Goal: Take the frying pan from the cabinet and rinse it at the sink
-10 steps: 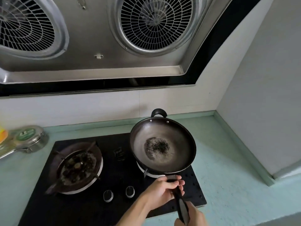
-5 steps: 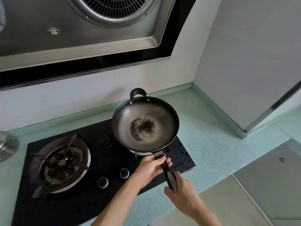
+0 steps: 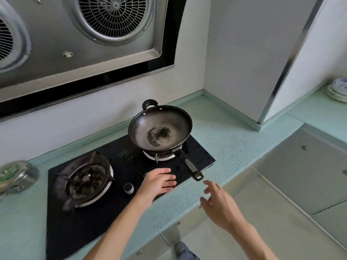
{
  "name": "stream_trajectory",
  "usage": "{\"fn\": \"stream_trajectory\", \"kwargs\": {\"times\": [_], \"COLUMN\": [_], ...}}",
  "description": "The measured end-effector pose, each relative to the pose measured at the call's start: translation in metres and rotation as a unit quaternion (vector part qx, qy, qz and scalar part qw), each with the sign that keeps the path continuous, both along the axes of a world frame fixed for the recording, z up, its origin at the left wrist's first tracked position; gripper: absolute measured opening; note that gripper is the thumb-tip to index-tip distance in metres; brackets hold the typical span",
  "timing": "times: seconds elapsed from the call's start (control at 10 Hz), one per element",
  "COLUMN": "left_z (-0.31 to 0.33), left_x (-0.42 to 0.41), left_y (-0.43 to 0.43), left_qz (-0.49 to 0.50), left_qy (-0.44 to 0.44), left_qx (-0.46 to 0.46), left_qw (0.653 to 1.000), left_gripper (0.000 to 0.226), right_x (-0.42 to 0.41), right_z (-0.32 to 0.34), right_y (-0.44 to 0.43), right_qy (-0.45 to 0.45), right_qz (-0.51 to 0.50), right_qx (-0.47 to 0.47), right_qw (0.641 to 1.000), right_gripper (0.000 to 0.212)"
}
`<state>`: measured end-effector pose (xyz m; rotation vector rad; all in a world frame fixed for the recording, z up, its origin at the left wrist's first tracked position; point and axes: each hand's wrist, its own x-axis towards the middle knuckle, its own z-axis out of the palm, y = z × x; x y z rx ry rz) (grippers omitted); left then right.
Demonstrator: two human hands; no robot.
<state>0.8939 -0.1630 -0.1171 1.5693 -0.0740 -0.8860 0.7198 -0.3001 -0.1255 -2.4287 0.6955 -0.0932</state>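
The dark frying pan (image 3: 160, 127) rests on the right burner of the black stove (image 3: 120, 177), with a blackened patch in its middle. Its long handle (image 3: 191, 167) points toward me and to the right, and a small loop handle sits at its far rim. My left hand (image 3: 158, 182) hovers open over the stove's front edge, just left of the handle and apart from it. My right hand (image 3: 218, 202) is open too, below and right of the handle's tip, not touching it. No sink is in view.
The left burner (image 3: 88, 180) has a dark, soiled ring. A metal lidded pot (image 3: 16, 175) stands at the far left on the pale green counter (image 3: 231, 139). Overhead hangs a steel range hood (image 3: 84, 34). Stacked plates (image 3: 338, 90) sit at the far right. Stove knobs (image 3: 128, 188) lie near my left hand.
Both hands have let go of the pan's handle and drawn back toward me. The pan now sits unheld on the right burner. The camera has swung right.
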Motion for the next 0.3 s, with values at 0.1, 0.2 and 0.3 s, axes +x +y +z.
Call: {"fn": "stream_trajectory", "kwargs": {"times": [0.1,0.2,0.3], "left_z": [-0.001,-0.001,0.007], "left_x": [-0.018,-0.027,-0.034], "left_y": [0.036,0.064,0.083], "left_qz": [-0.105,-0.194,-0.256], "left_qy": [-0.154,-0.233,-0.281], "left_qx": [0.149,0.206,0.24], "left_qw": [0.971,0.93,0.893], "left_gripper": [0.024,0.026,0.028], "right_x": [-0.032,-0.063,-0.084], "right_z": [0.009,0.016,0.022], "right_y": [0.018,0.038,0.061], "right_qy": [0.001,-0.011,-0.009], "right_qz": [-0.007,-0.021,-0.047], "right_qx": [0.002,-0.009,-0.001], "right_qw": [1.0,1.0,0.999], "right_gripper": [0.042,0.042,0.043]}}
